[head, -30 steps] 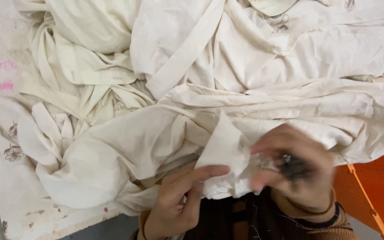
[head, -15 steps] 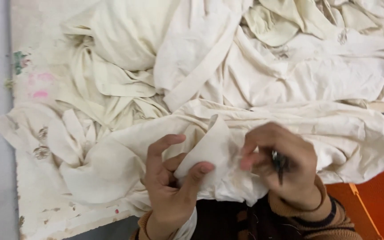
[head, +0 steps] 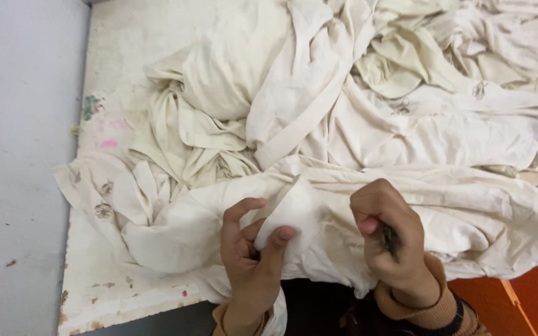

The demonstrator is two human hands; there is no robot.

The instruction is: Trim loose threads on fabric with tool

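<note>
Your left hand (head: 253, 255) pinches a folded edge of soft, light cream cloth (head: 294, 208) heaped on the surface (head: 104, 292), while your right hand (head: 390, 239), beside that fold, is fisted around a small dark tool (head: 390, 239).

Single head-worn view, steeply downward and close over cloth-heaped table (head: 104, 292), floor at left.

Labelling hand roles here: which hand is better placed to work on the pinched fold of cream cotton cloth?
Right, probably. The right hand grips a small dark tool beside the pinched fold of cream cotton cloth; the left hand is occupied, its fingers holding that fold up.
</note>
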